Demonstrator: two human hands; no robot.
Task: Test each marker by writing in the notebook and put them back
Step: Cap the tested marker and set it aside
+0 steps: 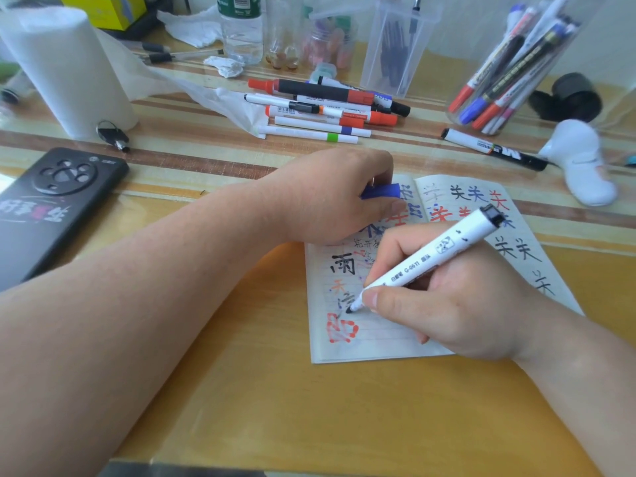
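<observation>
Two hands at work over one open notebook (364, 342), which lies on the yellow table (309, 407), both pages crowded with black, red and blue characters.

1. Our right hand (457, 297): it grasps a white marker (430, 256), thumb and fingers pinched round the lower barrel. The dark tip touches the left page just above a red character.
2. Our left hand (330, 197): it rests on the notebook's upper left part, fingers curled round a blue cap (380, 191).
3. One loose heap of markers (323, 105), red, black and white, lying on the table beyond the notebook.
4. One clear cup (509, 74), right rear, holding more markers leaning at a tilt.
5. One black-and-white marker (492, 149), lying alone between the cup and the notebook.

Sundries: a black phone (51, 204) at the left, a white paper roll (65, 70) behind it, keys (112, 134) just beside the roll, and a water bottle (241, 29) at the back.
</observation>
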